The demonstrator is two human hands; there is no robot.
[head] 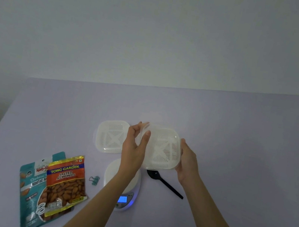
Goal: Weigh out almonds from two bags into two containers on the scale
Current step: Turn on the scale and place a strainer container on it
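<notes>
Both hands grip a translucent white square plastic container with slotted insert (162, 148), lifted and tilted above the pale lilac surface (237, 148). Left hand (135, 146) clasps its left edge, thumb over the rim; right hand (187, 163) cups the right side. A second matching white square container (111, 136) sits on the surface just left of it. White oval digital scale with lit blue display (121, 194) lies below the left forearm, nothing on its platform. Orange Tong Garden salted almonds bag (66, 182) overlaps a teal roasted almonds bag (28, 192) at front left. Small teal binder clip (94, 179) between bags and scale. Black plastic spoon (164, 183) right of scale.
</notes>
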